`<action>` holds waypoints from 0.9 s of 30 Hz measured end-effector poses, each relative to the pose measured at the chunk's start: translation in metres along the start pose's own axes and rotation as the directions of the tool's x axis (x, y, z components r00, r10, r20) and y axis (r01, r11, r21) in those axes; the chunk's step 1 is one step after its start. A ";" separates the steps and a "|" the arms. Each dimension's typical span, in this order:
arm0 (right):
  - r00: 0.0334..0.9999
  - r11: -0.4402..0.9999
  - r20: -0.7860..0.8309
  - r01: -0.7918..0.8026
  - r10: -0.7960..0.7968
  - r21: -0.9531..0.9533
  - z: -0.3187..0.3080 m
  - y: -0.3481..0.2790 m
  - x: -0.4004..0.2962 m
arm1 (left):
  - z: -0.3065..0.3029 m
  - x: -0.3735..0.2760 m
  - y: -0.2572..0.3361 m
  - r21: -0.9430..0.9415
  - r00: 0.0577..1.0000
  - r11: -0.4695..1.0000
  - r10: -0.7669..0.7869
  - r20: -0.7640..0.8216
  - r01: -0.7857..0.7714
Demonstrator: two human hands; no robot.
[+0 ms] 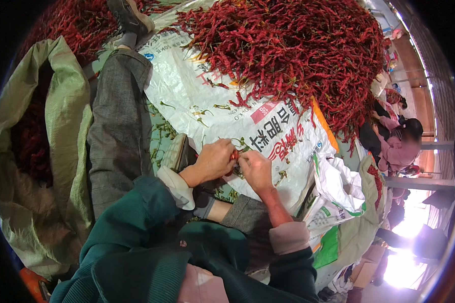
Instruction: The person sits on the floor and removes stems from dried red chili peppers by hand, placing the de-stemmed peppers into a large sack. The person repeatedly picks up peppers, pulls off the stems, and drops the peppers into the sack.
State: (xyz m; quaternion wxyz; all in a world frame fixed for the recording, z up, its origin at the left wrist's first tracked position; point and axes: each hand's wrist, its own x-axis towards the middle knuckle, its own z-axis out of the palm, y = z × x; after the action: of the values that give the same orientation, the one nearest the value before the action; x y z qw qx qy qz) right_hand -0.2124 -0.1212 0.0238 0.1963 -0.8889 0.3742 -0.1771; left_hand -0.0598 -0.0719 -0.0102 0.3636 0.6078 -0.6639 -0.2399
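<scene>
My left hand (215,159) is closed around red chili peppers (234,156), which show between its fingers. Close against it on the right, my right hand (256,169) has thumb and fingers pinched together at the end of the peppers; whether it grips a stem is hidden. Both hands are above the lower edge of a white woven plastic sack (220,113) laid flat. Loose green pepper stems (201,113) lie scattered on that sack. A large heap of dried red chilies (288,45) covers its far part.
An open green woven sack (68,113) holding red chilies stands at the left, beside my outstretched leg (117,125). More chilies (79,26) lie at the upper left. White sacks (335,185) stand at the right. Another person (398,140) sits farther right. More stems (157,132) litter the floor.
</scene>
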 end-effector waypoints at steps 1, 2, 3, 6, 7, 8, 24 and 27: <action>0.984 0.971 0.008 -0.179 0.180 0.156 0.005 -0.003 0.005 | -0.002 0.005 -0.003 -0.045 0.997 0.996 -0.077 -0.001 0.077; 0.935 0.888 0.043 -0.347 0.351 0.302 0.008 -0.006 0.011 | -0.001 0.009 -0.008 -0.092 0.993 0.992 -0.098 -0.060 0.092; 0.856 0.753 0.107 -0.498 0.506 0.429 0.011 -0.011 0.017 | -0.001 0.012 -0.013 -0.286 0.974 0.936 -0.223 -0.034 0.204; 0.829 0.573 0.115 -0.471 0.547 0.671 0.018 -0.011 0.031 | -0.006 0.022 -0.027 -0.722 0.875 0.555 -0.461 0.145 0.412; 0.829 0.529 0.104 -0.441 0.549 0.725 0.020 -0.007 0.034 | -0.010 0.022 -0.027 -0.782 0.827 0.408 -0.513 0.230 0.471; 0.785 0.425 0.116 -0.447 0.609 0.787 0.019 0.002 0.040 | -0.015 0.019 -0.027 -0.820 0.772 0.249 -0.550 0.319 0.516; 0.971 0.915 -0.024 -0.231 0.236 -0.331 0.061 0.073 0.146 | -0.014 0.015 -0.031 -0.850 0.722 0.071 -0.567 0.396 0.522; 0.854 0.757 0.136 -0.510 0.502 0.409 0.053 0.062 0.125 | -0.008 0.010 -0.035 -0.895 0.717 0.040 -0.614 0.328 0.444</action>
State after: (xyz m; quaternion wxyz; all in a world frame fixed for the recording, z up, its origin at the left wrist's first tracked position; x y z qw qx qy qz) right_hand -0.1428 -0.2414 -0.0310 0.4315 -0.6902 0.5498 -0.1875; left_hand -0.0310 -0.0854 -0.0303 0.5771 0.4851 -0.0851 -0.6515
